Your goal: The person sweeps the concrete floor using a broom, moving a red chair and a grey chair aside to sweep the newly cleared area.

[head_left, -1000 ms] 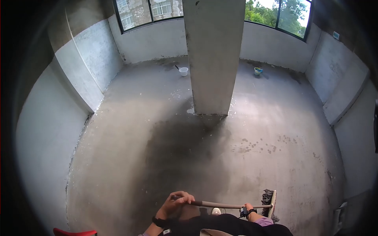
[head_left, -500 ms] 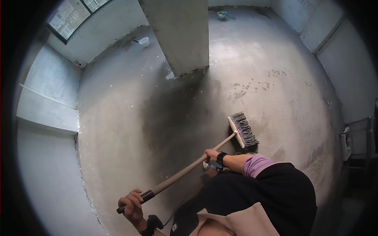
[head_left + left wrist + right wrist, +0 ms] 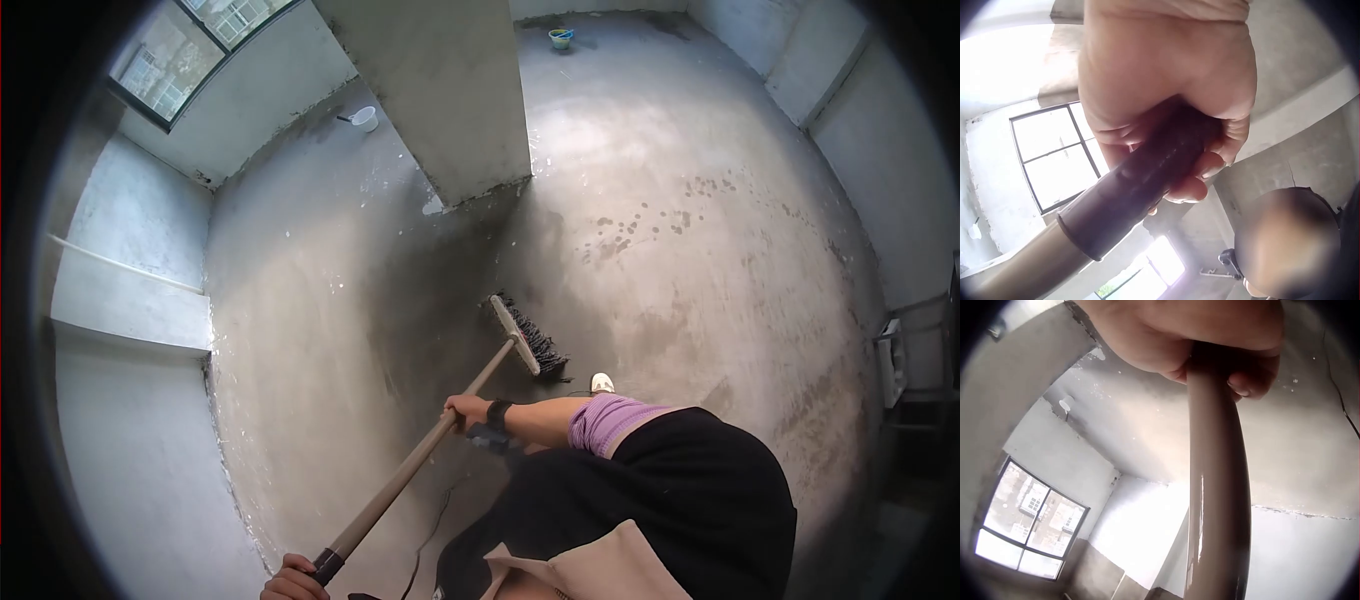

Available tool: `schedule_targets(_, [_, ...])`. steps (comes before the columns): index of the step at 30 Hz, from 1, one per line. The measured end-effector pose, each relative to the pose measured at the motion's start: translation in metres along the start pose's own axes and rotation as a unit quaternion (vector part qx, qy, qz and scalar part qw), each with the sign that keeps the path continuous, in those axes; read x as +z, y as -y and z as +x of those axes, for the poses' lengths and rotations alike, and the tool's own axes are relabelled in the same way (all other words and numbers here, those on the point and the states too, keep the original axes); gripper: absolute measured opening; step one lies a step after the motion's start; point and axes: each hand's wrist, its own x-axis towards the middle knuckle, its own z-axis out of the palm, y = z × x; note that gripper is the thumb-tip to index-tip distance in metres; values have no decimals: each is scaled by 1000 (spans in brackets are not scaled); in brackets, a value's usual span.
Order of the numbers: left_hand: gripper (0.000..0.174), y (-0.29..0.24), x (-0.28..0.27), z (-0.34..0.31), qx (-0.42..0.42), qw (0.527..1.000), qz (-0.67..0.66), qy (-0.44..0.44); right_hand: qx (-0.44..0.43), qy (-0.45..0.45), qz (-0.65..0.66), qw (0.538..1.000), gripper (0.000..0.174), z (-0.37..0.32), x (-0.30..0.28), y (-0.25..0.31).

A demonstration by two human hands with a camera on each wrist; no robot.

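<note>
Left hand (image 3: pixel 293 580) and right hand (image 3: pixel 464 412), both curled, are gripping a broom (image 3: pixel 398 482) likely needing even pressure short of the pillar (image 3: pixel 430 90).

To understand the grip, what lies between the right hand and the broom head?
Only the lower part of the broom handle; the head view shows this.

The grey concrete floor (image 3: pixel 660 300) gives passage on 2 sides of the square-edged grey concrete pillar (image 3: pixel 430 90), which blocks the path beyond the dark-bristled broom head (image 3: pixel 540 345), with 1 white round bucket (image 3: pixel 366 119) and 1 blue-and-yellow bucket (image 3: pixel 561 39) obstructing farther back.
</note>
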Motion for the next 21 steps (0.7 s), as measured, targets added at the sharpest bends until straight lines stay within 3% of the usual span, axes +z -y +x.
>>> schedule_targets(6, [36, 55, 76, 22, -39, 999, -37, 0, -29, -4, 58, 998, 8, -25, -110, 58])
schedule_targets(8, [36, 84, 94, 25, -57, 997, -59, 9, -76, -27, 47, 996, 9, -50, -150, 77])
schedule_targets(9, [34, 100, 107, 24, -65, 993, -92, -21, -67, 5, 18, 998, 11, -40, -186, 89])
schedule_targets(12, [34, 140, 159, 36, -104, 985, -132, 45, -126, -84, 77, 985, 12, -78, -254, 115])
schedule_targets(21, [25, 237, 271, 26, -269, 926, -259, 59, -231, -256, 136, 929, 16, -184, -456, 135])
